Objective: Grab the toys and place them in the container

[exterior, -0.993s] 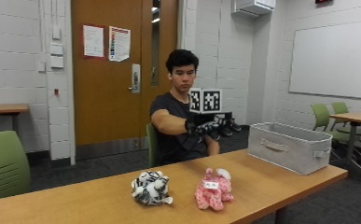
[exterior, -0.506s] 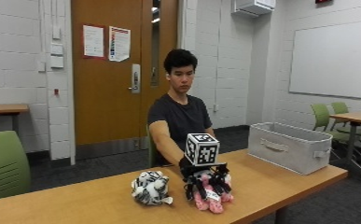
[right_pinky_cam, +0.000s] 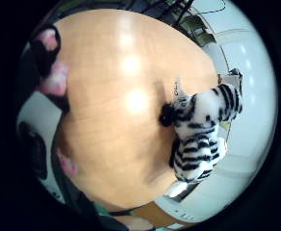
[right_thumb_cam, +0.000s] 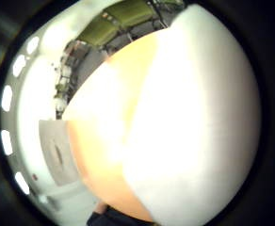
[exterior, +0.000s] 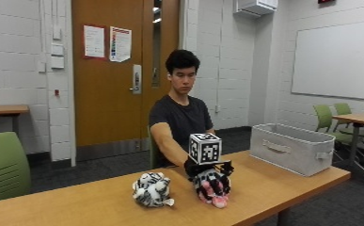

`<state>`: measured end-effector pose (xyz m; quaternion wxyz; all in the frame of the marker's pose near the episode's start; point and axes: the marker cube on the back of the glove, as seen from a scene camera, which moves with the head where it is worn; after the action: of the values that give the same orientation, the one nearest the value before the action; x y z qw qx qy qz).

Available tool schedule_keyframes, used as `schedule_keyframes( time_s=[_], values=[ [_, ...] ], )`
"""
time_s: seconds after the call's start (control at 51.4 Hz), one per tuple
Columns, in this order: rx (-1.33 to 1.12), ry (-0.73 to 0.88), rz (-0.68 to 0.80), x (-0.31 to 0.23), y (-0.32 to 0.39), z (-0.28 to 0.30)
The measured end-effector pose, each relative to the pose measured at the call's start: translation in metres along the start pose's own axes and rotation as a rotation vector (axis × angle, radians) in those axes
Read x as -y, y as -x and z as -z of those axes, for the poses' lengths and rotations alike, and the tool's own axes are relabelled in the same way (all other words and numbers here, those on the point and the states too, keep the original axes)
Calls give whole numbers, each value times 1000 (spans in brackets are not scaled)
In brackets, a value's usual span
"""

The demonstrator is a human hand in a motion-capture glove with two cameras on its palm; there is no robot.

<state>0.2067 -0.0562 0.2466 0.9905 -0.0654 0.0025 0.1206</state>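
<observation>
pink toy (exterior: 214,194): a pink plush, lying on the table near its front edge, roughly mid-length; only its lower part shows below the glove, pink patches visible between the black fingers.
right hand (exterior: 208,178): gloved in black, set down on top of the pink toy with the fingers curled over and around it, gripping it; the arm reaches forward from the seated person. The toy rests on the tabletop under the hand.
pink toy in the palm views: the thumb side view is largely filled by a pale, blurred mass close to the palm; I cannot tell what part of the toy it is. In the little finger side view, pink bits show at the rim beside the glove's black straps.
zebra toy (exterior: 151,189): black-and-white striped plush, lying on the table just beside the pink toy, on the side away from the container, apart from the hand. In the little finger side view it (right_pinky_cam: 201,133) lies on bare wood.
container (exterior: 291,147): a light grey fabric bin with a handle slot, standing at the far end of the table near the corner, well apart from both toys.
table (exterior: 75,202): light wood top carrying both toys and the container.
surroundings: green chair (exterior: 3,165) beyond the other end of the table; wooden door (exterior: 115,70) behind the person.
</observation>
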Motion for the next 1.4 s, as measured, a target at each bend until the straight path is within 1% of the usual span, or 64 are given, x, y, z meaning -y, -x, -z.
schedule_keyframes(
  time_s=[0.136, 0.234, 0.37, 0.545, 0.642, 0.759, 0.876, 1.071, 1.285, 1.343, 1.402],
  values=[
    [-52, 0, -8, 1, 1, 13],
    [-2, -6, -26, -5, 8, 36],
    [24, -105, -13, -17, 35, 115],
    [18, -174, 16, -33, 74, 216],
    [26, -205, 43, -50, 109, 263],
    [69, -277, 73, -76, 160, 305],
    [65, -347, 129, -105, 229, 340],
    [88, -362, 263, -150, 339, 359],
    [89, -350, 459, -201, 469, 346],
    [110, -337, 526, -195, 475, 339],
    [110, -339, 673, -162, 456, 326]
  ],
)
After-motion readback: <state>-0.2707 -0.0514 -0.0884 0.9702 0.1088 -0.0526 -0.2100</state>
